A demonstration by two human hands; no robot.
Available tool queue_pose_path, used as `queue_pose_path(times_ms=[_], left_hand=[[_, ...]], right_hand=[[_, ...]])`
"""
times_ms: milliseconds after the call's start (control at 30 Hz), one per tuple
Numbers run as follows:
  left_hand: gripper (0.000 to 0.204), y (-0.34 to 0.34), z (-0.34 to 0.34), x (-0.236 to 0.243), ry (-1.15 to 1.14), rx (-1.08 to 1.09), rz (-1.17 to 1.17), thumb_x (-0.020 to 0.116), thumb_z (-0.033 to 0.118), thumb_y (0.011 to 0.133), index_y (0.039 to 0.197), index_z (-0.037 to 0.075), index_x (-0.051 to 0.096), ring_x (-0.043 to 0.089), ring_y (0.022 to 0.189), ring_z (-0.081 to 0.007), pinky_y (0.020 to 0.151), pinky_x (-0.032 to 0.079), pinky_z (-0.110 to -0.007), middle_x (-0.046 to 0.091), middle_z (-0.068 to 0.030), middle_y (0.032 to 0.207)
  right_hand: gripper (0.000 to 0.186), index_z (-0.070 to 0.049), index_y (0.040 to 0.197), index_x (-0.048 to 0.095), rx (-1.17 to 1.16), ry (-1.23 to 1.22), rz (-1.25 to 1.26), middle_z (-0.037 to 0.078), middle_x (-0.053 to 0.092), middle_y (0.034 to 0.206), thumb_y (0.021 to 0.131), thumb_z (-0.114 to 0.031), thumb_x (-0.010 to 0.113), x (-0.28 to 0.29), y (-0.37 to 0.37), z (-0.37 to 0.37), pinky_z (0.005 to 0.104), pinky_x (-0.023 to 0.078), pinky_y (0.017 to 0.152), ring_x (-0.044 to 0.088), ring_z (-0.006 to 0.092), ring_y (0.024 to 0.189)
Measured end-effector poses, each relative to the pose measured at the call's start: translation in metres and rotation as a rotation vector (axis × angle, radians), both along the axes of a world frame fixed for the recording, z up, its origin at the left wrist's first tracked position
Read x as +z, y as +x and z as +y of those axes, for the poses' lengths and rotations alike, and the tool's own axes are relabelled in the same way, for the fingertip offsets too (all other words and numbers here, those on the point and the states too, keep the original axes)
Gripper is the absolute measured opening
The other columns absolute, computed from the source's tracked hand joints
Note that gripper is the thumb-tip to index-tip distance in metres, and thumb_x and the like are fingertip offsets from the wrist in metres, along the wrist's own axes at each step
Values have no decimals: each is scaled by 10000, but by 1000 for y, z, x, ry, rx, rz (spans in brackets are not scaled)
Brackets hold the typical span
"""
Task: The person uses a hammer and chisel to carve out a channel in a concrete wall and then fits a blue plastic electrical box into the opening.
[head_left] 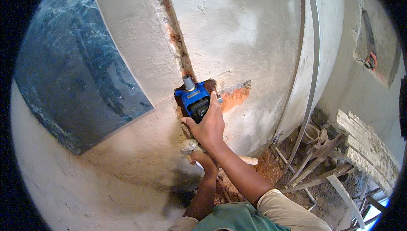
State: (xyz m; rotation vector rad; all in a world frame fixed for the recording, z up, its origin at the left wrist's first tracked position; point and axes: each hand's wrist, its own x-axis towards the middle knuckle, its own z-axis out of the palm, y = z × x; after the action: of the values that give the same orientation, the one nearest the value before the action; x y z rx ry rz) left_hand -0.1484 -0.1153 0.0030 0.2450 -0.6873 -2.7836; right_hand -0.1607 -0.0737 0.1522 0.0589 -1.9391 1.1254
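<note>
The right hand (pixel 207 130) is up at the wall (pixel 241 32), gripping a blue box (pixel 193 96). Its thumb is on the near left edge of the box, and a finger reaches up along the right side. The box sits in a rough hole in the wall, right in front of the hands. Its middle has a black part (pixel 199 110). A short grey pipe (pixel 189 82) stands out at its top, just past the fingertips.

The left hand (pixel 202 160) is lower down, just under the right wrist. It is next to a tool with a pale wooden handle (pixel 249 160), which sticks out on the other side of the right arm. The right wrist hides part of the left hand, so I cannot tell if its fingers are closed around the tool.

Above the hands, a long groove (pixel 173 32) runs up the wall from the box. Just to the right of the hands is a short orange cut (pixel 237 96). To the left of the hands is a big dark sheet (pixel 76 70). Well to the right of the hands, a long thin strip (pixel 314 40) stands up. Past it, low down, are a bucket (pixel 310 133) and some wooden boards (pixel 369 150).
</note>
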Motion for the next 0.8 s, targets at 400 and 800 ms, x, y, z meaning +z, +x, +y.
queue_pose_path(times_ms=[400,800], left_hand=[[204,47,-31,6,-669,88,-120,655,14,697,804,33,482,493,616,-120,546,427,-266,512,-33,718],[290,103,-127,-65,-741,-79,-261,679,88,704,875,77,445,484,591,-116,528,417,-261,489,-4,712]], right_hand=[[948,60,1264,240,-71,28,35,246,474,1066,562,-296,768,-2,-4,-3,405,437,788,501,374,960],[909,70,1228,290,-60,-35,70,253,492,1046,539,-267,777,-5,-5,1,396,448,776,517,367,944]])
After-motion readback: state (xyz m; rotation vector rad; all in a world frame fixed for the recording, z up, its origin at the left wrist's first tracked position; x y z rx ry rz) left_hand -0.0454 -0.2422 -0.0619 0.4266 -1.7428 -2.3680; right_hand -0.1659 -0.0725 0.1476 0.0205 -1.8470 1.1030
